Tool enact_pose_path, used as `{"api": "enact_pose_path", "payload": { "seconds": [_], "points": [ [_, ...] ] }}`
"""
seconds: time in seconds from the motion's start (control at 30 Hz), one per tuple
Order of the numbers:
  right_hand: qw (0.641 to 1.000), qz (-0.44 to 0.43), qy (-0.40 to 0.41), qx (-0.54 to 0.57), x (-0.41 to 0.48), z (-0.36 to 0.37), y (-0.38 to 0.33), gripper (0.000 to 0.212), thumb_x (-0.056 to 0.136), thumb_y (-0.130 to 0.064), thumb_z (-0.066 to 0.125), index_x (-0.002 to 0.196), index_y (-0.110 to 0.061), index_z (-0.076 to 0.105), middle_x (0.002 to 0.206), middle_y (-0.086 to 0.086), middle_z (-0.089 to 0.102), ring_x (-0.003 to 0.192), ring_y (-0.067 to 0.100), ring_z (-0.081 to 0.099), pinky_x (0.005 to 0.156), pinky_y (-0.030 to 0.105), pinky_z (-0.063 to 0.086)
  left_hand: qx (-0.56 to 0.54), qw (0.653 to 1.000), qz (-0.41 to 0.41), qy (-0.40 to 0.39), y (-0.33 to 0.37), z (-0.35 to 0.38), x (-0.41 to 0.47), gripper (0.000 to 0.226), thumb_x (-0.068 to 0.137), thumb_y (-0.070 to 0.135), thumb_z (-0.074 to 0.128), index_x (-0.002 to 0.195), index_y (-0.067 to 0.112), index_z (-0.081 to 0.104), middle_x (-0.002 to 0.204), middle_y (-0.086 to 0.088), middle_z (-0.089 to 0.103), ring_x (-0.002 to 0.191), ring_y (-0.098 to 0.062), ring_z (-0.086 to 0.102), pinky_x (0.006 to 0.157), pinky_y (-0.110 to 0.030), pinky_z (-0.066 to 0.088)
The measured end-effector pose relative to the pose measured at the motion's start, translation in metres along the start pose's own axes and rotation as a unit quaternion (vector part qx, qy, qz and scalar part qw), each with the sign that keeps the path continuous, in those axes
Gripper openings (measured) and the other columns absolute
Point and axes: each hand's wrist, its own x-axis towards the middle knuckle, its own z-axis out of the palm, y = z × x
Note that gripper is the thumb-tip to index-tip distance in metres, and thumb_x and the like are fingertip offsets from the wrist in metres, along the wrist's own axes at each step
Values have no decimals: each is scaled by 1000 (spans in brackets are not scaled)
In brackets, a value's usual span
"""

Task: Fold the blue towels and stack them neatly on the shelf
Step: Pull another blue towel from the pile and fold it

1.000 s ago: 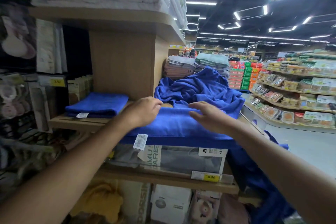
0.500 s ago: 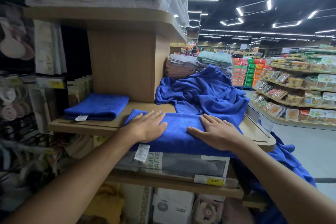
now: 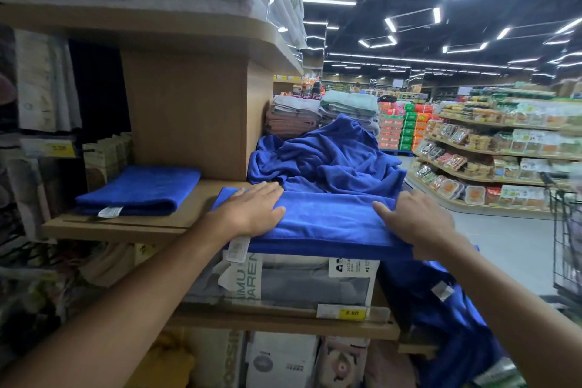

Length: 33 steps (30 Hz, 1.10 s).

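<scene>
Head view shows both hands lying flat, fingers spread, on the half-folded blue microfibre towel (image 3: pixel 327 217) that rests on the front of the light wooden shelf (image 3: pixel 119 224), its near edge overhanging the shelf lip. A second ago the left hand (image 3: pixel 252 211) was curled into a loose fist at the towel's far edge and the right hand (image 3: pixel 415 217) was bent over the fold; since then both have opened and slid apart, palms down, so the fold looks laid and is now being smoothed. That suggests this towel is close to done, perhaps one more fold short of matching the finished folded blue towel (image 3: pixel 141 190) lying well to the left on the same shelf. Just behind the hands sits the crumpled heap of unfolded blue towels (image 3: pixel 327 157), and more blue cloth (image 3: pixel 441 309) hangs below the right forearm, so most of the work remains.
</scene>
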Motion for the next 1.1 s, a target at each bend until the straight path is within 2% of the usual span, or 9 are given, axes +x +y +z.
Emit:
{"api": "enact_pose_path", "payload": {
  "seconds": [0.23,0.37,0.43,0.5,0.6,0.73,0.87,1.0,1.1],
  "points": [
    [998,-10,-54,7,5,-4,1,47,89,-54,55,65,-14,55,72,1,57,68,19,54,54,35,34,-6,1000,9,-26,36,20,-3,66,100,59,16,161,32,11,168,13,0,155,-9,-2,125,-47,0],
    [983,30,-110,146,10,-8,-4,36,86,-36,64,60,-15,50,58,2,52,56,19,49,52,31,30,-3,1000,7,-22,36,20,-5,67,100,59,14,161,31,10,168,13,1,155,-10,-2,125,-48,0],
    [941,75,-132,303,11,-13,-9,22,89,-28,65,76,-11,61,70,6,61,64,21,57,58,29,39,-5,1000,8,-25,36,20,-5,67,100,58,14,161,31,9,168,13,0,155,-10,-2,125,-48,0],
    [844,150,-187,479,11,-23,-9,20,90,-25,69,99,-8,65,82,8,73,70,23,71,59,30,52,-9,1000,10,-23,35,21,-5,67,99,59,14,161,31,9,168,12,1,155,-10,-2,125,-48,-1],
    [764,169,-261,565,6,-37,-7,30,90,-24,74,114,-8,65,92,13,79,82,27,77,66,31,61,-13,1000,13,-21,34,22,-4,69,98,60,13,161,31,10,168,13,1,155,-10,-1,125,-48,-1],
    [770,139,-218,584,12,-57,-23,33,91,-13,71,122,-1,66,107,20,76,94,29,75,78,35,62,-12,1000,16,-15,33,24,0,71,97,61,13,160,30,12,168,12,3,155,-12,0,125,-49,0],
    [852,23,-171,495,27,-97,-62,11,91,-8,70,100,-3,71,105,26,71,87,29,70,79,38,58,-26,999,43,-6,35,14,-1,55,99,55,25,142,27,44,159,3,35,150,-22,26,119,-54,19],
    [894,-52,-177,407,48,-128,-120,20,89,-7,69,105,4,68,93,25,61,79,31,59,63,31,48,-209,976,41,50,12,-10,-3,30,104,39,38,103,20,61,116,-4,66,106,-23,59,99,-41,45],
    [889,-100,-219,390,55,-135,-165,20,87,-8,70,106,-5,66,95,18,61,85,26,60,70,30,50,-367,914,-45,170,-29,-17,-11,30,107,29,41,121,18,64,119,-3,62,109,-19,55,97,-31,39]
  ]
}}
